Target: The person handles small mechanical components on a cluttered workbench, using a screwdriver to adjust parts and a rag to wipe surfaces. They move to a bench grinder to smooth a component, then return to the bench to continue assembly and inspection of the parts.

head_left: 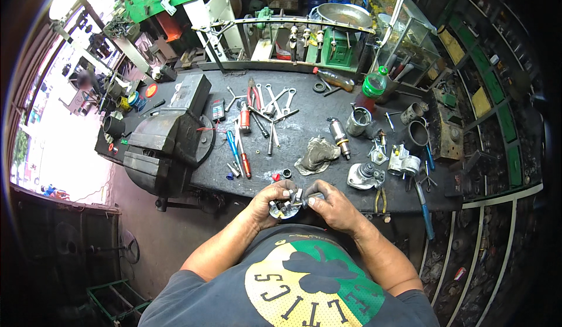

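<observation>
Close to my body at the bench's front edge, my left hand [270, 201] is closed around a round silvery metal part [283, 210] with small blocks on top. My right hand [326, 203] is closed at the part's right side, fingers on a small metal piece [313, 197]; fingertips partly hide the details. Just beyond my hands lie a red cap [276, 176] and a small dark ring [287, 174]. A grimy rag [316, 156] lies farther back, beside a cylindrical metal part [338, 136].
A large vise [152, 151] fills the dark bench's [228, 75] left side. Wrenches [290, 100], pliers [253, 96] and screwdrivers [243, 157] lie mid-bench. Housings [363, 176], bottles [369, 90], cans [356, 122] and a long blue-handled tool [426, 216] crowd the right. Shelves line the right wall.
</observation>
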`<act>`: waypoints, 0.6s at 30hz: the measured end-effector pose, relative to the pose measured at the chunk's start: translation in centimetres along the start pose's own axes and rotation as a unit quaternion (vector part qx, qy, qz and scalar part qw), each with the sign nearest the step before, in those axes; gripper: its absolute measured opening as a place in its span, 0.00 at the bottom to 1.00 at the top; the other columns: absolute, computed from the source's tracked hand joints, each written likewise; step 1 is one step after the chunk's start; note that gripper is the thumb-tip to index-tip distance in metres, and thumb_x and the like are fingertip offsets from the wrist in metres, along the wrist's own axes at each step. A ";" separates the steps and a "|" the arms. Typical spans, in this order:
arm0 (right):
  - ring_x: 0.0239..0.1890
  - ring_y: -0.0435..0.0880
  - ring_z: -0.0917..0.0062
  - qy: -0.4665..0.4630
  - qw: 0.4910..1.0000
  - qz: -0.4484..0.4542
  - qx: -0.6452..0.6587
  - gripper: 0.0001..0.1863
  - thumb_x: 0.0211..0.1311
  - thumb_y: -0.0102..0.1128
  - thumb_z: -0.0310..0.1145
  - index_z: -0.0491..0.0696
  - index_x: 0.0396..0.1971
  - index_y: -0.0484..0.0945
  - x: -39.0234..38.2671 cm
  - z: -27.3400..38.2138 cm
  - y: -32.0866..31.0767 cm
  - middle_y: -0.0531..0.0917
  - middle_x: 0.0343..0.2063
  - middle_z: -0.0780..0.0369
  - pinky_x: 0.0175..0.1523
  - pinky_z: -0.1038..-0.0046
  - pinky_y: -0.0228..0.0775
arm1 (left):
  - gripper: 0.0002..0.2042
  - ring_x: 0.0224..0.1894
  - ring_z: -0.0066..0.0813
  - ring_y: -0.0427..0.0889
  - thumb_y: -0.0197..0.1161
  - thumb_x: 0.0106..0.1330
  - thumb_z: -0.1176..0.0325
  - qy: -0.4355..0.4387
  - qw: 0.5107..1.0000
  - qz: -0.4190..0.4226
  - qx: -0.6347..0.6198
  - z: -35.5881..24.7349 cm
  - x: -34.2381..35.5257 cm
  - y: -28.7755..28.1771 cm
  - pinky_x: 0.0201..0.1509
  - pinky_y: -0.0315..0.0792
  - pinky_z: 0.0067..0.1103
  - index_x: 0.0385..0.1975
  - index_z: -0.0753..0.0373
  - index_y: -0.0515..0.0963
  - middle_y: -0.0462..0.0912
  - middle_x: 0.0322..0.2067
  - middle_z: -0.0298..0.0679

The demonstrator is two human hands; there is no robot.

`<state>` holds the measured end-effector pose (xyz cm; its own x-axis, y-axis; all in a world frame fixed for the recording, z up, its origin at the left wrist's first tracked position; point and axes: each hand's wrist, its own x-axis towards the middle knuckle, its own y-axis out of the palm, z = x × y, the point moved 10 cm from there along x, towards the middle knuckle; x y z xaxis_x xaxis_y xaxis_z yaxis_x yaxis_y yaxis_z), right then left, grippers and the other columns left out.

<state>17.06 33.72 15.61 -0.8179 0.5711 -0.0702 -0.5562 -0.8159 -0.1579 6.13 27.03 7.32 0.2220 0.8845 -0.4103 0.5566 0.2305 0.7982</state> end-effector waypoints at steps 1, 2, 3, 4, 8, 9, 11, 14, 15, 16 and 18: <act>0.37 0.73 0.84 -0.016 1.000 0.011 0.016 0.13 0.74 0.57 0.37 0.43 0.47 0.78 -0.1 0.2 0.1 0.78 0.33 0.66 0.43 0.77 0.68 | 0.13 0.32 0.28 0.83 0.65 0.61 0.68 -0.002 1.000 0.001 0.009 -0.1 0.0 -0.1 0.38 0.79 0.26 0.44 0.64 0.78 0.83 0.33 0.39; 0.36 0.72 0.85 0.002 0.999 0.032 0.033 0.14 0.74 0.57 0.38 0.43 0.48 0.77 -0.2 -0.1 0.3 0.77 0.32 0.67 0.41 0.78 0.67 | 0.13 0.32 0.27 0.83 0.66 0.61 0.69 -0.003 1.000 0.006 0.014 -0.1 0.1 -0.3 0.38 0.79 0.25 0.44 0.64 0.78 0.83 0.33 0.40; 0.34 0.71 0.86 0.020 0.997 0.053 0.050 0.14 0.74 0.57 0.38 0.44 0.49 0.76 -0.2 -0.3 0.4 0.76 0.31 0.68 0.39 0.79 0.65 | 0.12 0.32 0.27 0.83 0.66 0.62 0.69 -0.004 1.000 0.008 0.023 0.0 0.3 -0.5 0.38 0.79 0.25 0.43 0.64 0.78 0.83 0.32 0.40; 0.33 0.70 0.87 0.038 0.994 0.073 0.067 0.14 0.74 0.58 0.39 0.44 0.50 0.75 -0.3 -0.5 0.6 0.75 0.30 0.69 0.37 0.80 0.63 | 0.12 0.32 0.27 0.83 0.67 0.62 0.69 -0.005 0.999 0.010 0.031 0.1 0.5 -0.7 0.37 0.79 0.25 0.43 0.64 0.78 0.84 0.32 0.40; 0.42 0.74 0.81 0.154 0.958 0.132 0.201 0.16 0.75 0.59 0.40 0.44 0.51 0.76 -1.1 -3.5 1.1 0.77 0.36 0.66 0.49 0.74 0.69 | 0.12 0.28 0.25 0.83 0.71 0.61 0.68 0.004 0.999 0.007 0.054 0.4 0.9 -0.1 0.32 0.79 0.22 0.39 0.66 0.78 0.85 0.32 0.40; 0.44 0.74 0.81 0.168 0.951 0.146 0.214 0.17 0.75 0.59 0.41 0.44 0.52 0.75 -1.2 -3.9 1.1 0.77 0.38 0.66 0.51 0.73 0.69 | 0.12 0.28 0.25 0.83 0.71 0.61 0.68 -0.001 0.998 0.024 0.061 0.5 1.0 0.3 0.32 0.79 0.21 0.39 0.66 0.78 0.85 0.31 0.41; 0.44 0.74 0.80 0.113 0.971 0.157 0.142 0.17 0.76 0.58 0.42 0.43 0.52 0.75 -0.7 -3.9 0.7 0.78 0.38 0.65 0.53 0.73 0.69 | 0.12 0.29 0.25 0.83 0.71 0.60 0.69 -0.018 0.998 0.006 0.065 0.6 1.0 0.1 0.34 0.80 0.23 0.39 0.66 0.78 0.84 0.30 0.40; 0.46 0.74 0.78 0.073 0.986 0.127 0.079 0.18 0.77 0.57 0.42 0.43 0.52 0.74 -0.5 -3.4 0.4 0.78 0.39 0.63 0.56 0.72 0.69 | 0.11 0.32 0.27 0.85 0.71 0.62 0.71 -0.004 0.999 -0.010 0.048 0.2 1.3 -0.6 0.39 0.82 0.24 0.41 0.66 0.78 0.85 0.31 0.39; 0.48 0.81 0.69 0.059 0.994 0.087 -0.024 0.17 0.78 0.56 0.40 0.41 0.52 0.73 -0.6 -2.4 -0.2 0.82 0.41 0.56 0.57 0.65 0.73 | 0.11 0.32 0.26 0.85 0.72 0.62 0.71 0.025 0.996 -0.043 0.068 -0.7 1.5 -1.3 0.38 0.82 0.24 0.41 0.66 0.79 0.85 0.31 0.39; 0.48 0.84 0.62 0.052 0.995 0.047 -0.069 0.16 0.78 0.57 0.39 0.41 0.52 0.72 -0.7 -1.3 -0.2 0.83 0.42 0.51 0.56 0.61 0.74 | 0.11 0.32 0.26 0.84 0.72 0.62 0.71 0.054 0.992 -0.076 0.087 -1.6 1.6 -1.9 0.38 0.81 0.24 0.41 0.66 0.79 0.85 0.31 0.38; 0.49 0.86 0.45 0.015 0.994 -0.024 -0.108 0.15 0.77 0.57 0.35 0.39 0.52 0.70 -0.9 0.2 0.0 0.85 0.45 0.43 0.56 0.53 0.76 | 0.09 0.29 0.22 0.82 0.71 0.64 0.72 0.112 0.977 -0.111 0.141 -3.5 1.9 -2.3 0.35 0.79 0.22 0.39 0.63 0.79 0.84 0.30 0.35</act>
<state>17.79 33.17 15.92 -0.7849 0.6136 -0.0862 -0.5470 -0.7514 -0.3690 2.49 29.61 6.26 -0.0923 0.8991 -0.4280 0.7767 0.3340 0.5340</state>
